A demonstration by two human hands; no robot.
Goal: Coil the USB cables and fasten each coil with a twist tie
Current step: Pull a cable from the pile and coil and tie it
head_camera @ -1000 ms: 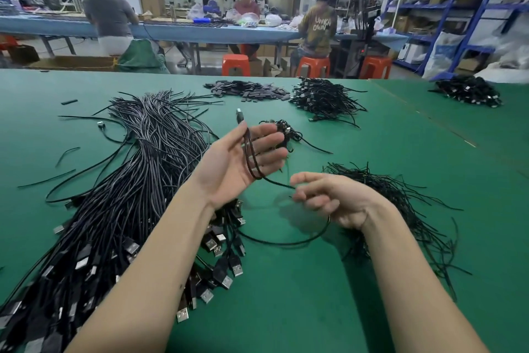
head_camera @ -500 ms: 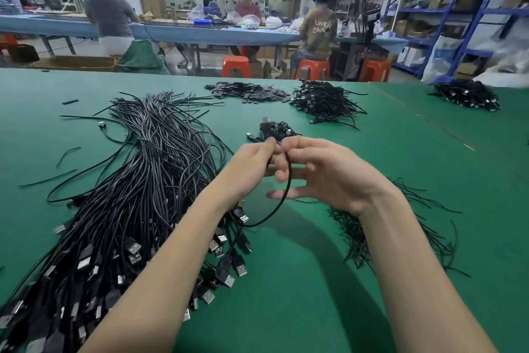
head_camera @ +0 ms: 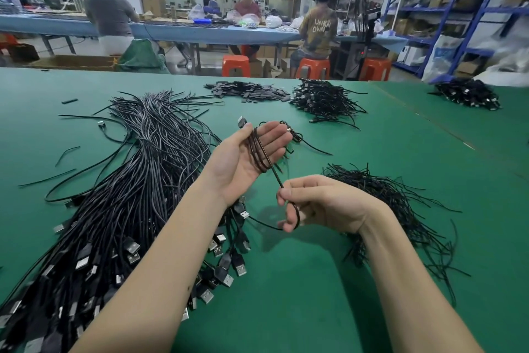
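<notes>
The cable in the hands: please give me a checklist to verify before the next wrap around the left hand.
1. Loops sit on the left hand, palm up, fingers straight: ok.
2. Cable loops lie together across the palm: ok.
3. Right hand pinches the free length: ok.
4. Tail runs free from the right hand to the cable pile: cannot tell.
5. Twist ties lie beside the right hand: ok.
6. Plug sticks out above the left hand: ok.
</notes>
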